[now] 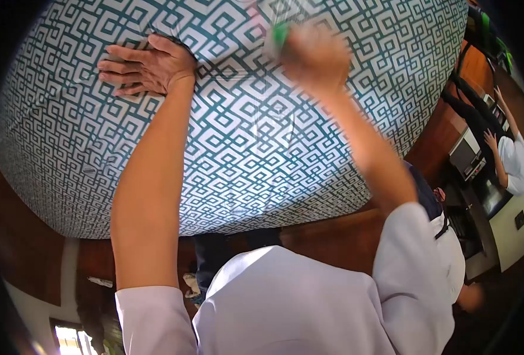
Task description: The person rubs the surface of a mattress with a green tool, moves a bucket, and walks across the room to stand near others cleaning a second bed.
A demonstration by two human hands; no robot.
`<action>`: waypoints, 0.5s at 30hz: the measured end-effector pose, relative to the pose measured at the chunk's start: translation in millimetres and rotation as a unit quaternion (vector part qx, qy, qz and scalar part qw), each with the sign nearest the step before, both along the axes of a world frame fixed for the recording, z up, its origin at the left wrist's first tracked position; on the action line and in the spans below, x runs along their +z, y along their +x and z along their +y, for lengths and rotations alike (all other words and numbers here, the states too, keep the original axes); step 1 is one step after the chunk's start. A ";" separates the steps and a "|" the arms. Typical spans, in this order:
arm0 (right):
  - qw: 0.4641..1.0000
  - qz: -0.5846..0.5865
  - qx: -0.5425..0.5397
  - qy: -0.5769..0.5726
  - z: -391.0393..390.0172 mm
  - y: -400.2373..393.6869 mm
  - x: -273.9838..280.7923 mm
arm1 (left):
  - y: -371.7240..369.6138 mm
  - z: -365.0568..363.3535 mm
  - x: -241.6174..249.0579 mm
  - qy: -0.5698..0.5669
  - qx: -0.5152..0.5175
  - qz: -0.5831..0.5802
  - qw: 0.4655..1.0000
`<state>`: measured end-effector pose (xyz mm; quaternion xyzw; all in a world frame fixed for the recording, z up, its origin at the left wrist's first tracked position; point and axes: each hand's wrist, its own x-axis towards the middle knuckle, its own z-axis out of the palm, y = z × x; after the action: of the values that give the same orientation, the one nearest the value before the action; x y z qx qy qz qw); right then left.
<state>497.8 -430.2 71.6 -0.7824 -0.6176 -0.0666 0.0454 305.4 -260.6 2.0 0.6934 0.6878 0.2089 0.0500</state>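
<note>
White fabric with a teal geometric pattern (pixel 232 177) spreads across the broad surface in front of me. Flat on it, fingers spread, rests my left hand (pixel 152 68), with small creases around the thumb and wrist. My right hand (pixel 318 59) is smeared by motion over the fabric to the right. Its fingers are wrapped round a small green and grey object (pixel 280 36), too blurred to name. Faint creases run in the fabric between the two hands.
Beside me on the right, a person in a white shirt (pixel 451 260) stands close. Another person (pixel 513 157) is at the far right with both arms out, near a dark screen (pixel 489 192). Brown wooden floor (pixel 333 236) shows below the fabric's edge.
</note>
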 end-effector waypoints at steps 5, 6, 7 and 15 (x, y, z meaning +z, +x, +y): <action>0.938 0.305 0.075 -0.148 -200.4 -194.4 26.9 | -5.5 -3.6 3.0 0.011 -0.016 -0.020 1.000; 0.936 0.302 0.127 -0.130 -204.1 -204.7 32.2 | -3.2 -1.9 1.5 0.015 -0.019 -0.028 0.999; 0.942 0.280 0.143 -0.119 -206.9 -202.5 28.7 | -3.9 -1.7 2.3 0.004 -0.020 -0.031 0.999; 0.974 -0.039 0.211 0.075 -5.7 38.6 -5.5 | -8.3 -5.3 3.9 -0.015 -0.032 -0.027 0.999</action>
<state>536.4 -435.9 66.0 -0.6258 -0.7630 -0.1326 0.0930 297.1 -265.9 5.9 0.7085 0.6665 0.2156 0.0854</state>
